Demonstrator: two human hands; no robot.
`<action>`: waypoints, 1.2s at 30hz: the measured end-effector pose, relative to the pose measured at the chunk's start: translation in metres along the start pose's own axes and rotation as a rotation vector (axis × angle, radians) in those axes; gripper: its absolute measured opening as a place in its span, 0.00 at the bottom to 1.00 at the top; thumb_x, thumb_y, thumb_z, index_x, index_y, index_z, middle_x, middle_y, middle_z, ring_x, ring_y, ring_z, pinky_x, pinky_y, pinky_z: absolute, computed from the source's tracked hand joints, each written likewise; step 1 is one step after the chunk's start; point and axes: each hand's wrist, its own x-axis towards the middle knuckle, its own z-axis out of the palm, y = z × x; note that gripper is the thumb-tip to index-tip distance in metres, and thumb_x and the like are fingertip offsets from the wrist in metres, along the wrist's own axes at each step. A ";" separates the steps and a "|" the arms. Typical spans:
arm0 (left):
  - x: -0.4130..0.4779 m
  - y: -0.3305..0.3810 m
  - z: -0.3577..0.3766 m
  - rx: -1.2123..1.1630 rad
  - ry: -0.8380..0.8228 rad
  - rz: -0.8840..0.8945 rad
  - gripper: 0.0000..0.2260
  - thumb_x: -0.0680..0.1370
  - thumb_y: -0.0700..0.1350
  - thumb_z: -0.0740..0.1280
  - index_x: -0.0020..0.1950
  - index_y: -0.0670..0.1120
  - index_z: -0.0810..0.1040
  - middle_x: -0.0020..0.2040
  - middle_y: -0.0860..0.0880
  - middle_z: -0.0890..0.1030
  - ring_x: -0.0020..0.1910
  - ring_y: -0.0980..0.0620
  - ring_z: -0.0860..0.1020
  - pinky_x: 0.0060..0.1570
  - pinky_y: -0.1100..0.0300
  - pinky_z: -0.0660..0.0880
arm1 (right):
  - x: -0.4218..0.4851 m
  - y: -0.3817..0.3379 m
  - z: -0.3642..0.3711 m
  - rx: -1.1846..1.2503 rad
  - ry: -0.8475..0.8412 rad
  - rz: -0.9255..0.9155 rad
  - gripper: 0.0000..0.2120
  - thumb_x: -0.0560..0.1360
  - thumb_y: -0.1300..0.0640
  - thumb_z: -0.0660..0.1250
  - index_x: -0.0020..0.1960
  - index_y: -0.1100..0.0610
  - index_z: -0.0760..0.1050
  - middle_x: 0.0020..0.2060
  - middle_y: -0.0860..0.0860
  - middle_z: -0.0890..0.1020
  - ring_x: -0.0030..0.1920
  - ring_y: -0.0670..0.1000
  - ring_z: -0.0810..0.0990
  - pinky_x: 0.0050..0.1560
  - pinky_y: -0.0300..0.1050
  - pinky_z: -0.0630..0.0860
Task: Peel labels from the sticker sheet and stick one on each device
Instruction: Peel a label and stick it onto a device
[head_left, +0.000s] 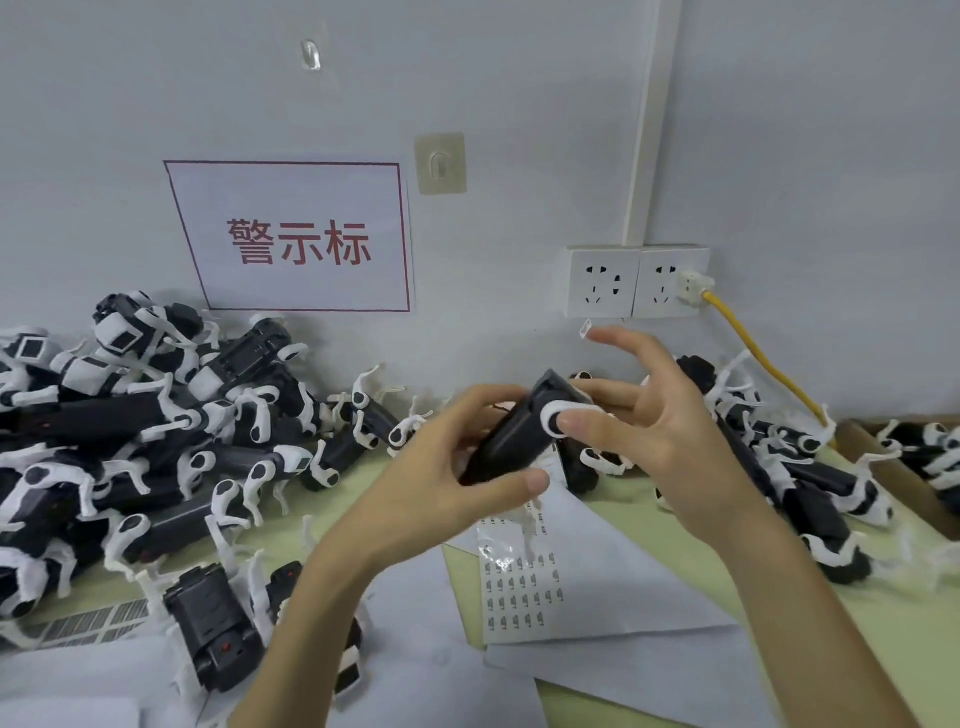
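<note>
Device (511, 441) — gripped in curled left hand (431, 467) above tabletop (919, 623) middle | right hand (660, 415) — fingers spread, thumb touching device; label (586, 328) stuck on forefinger tip | sticker sheet (519, 587) flat beneath

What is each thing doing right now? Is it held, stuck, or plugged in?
device: held up, tilted.
left hand: grips the device.
right hand: fingers spread, thumb touching the device.
label: peeled, stuck on the right index fingertip.
sticker sheet: lying flat, some labels gone.
plug: in the right socket.
</note>
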 end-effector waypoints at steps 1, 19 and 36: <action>0.001 -0.001 0.002 0.004 0.004 -0.012 0.23 0.73 0.50 0.75 0.67 0.61 0.74 0.58 0.52 0.84 0.58 0.54 0.83 0.54 0.57 0.81 | 0.000 -0.001 -0.001 0.012 -0.012 0.004 0.36 0.65 0.54 0.79 0.70 0.47 0.68 0.50 0.53 0.88 0.50 0.52 0.87 0.49 0.38 0.79; 0.016 -0.009 0.025 -0.511 0.201 -0.003 0.23 0.84 0.63 0.51 0.72 0.56 0.73 0.45 0.45 0.83 0.48 0.46 0.83 0.54 0.50 0.80 | -0.001 -0.019 -0.001 0.095 0.116 -0.048 0.06 0.73 0.54 0.67 0.41 0.50 0.83 0.40 0.52 0.85 0.38 0.49 0.82 0.42 0.38 0.78; 0.017 -0.007 0.041 -0.455 0.254 0.077 0.28 0.79 0.50 0.61 0.77 0.64 0.60 0.66 0.64 0.79 0.69 0.58 0.76 0.66 0.55 0.73 | -0.005 -0.013 0.030 -0.098 0.195 -0.040 0.07 0.76 0.60 0.73 0.42 0.52 0.84 0.38 0.47 0.86 0.41 0.45 0.85 0.49 0.43 0.83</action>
